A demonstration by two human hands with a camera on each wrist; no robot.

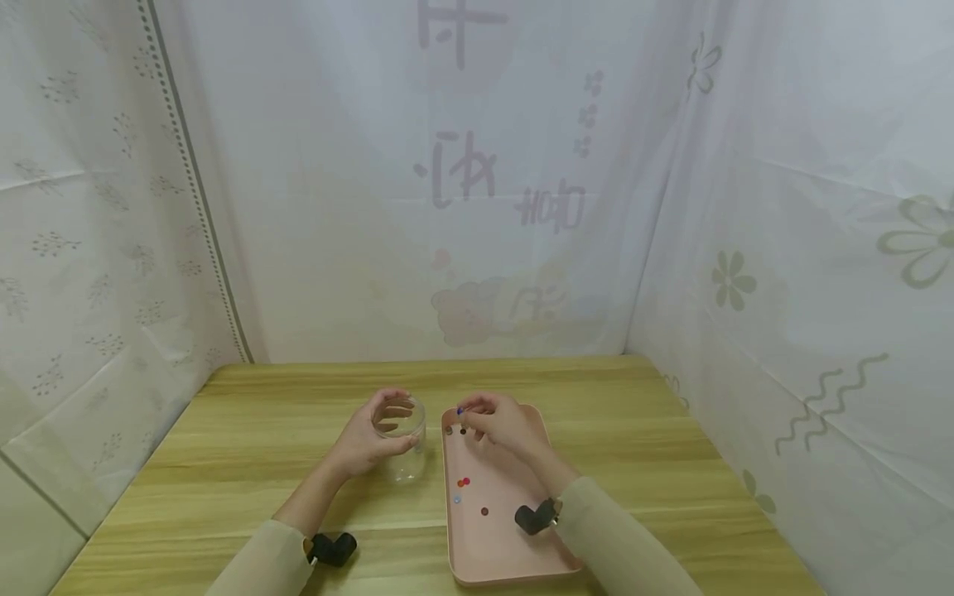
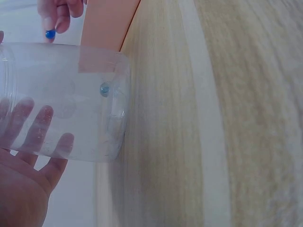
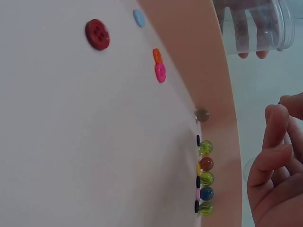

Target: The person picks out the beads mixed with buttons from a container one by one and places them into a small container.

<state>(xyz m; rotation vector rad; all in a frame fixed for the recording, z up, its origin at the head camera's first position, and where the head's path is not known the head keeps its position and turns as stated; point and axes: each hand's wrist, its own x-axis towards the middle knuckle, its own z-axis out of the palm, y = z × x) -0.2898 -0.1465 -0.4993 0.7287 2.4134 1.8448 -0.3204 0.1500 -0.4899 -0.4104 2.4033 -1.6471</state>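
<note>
Blue marble (image 2: pixel 50 34) in right hand's (image 1: pixel 501 424) pinch, clear jar (image 2: pixel 47 75) in left hand's (image 1: pixel 367 439) grip, lettering (image 1: pixel 469 170) behind

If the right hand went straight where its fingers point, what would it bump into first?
Probably the clear jar that the left hand holds. The right hand, pinching a blue marble, points toward it. Height is hard to judge, so it might pass over the rim.

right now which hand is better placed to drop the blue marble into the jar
Right, most likely: the right hand pinches the blue marble beside the jar, while the left hand is occupied holding that jar mouth-up.
</note>
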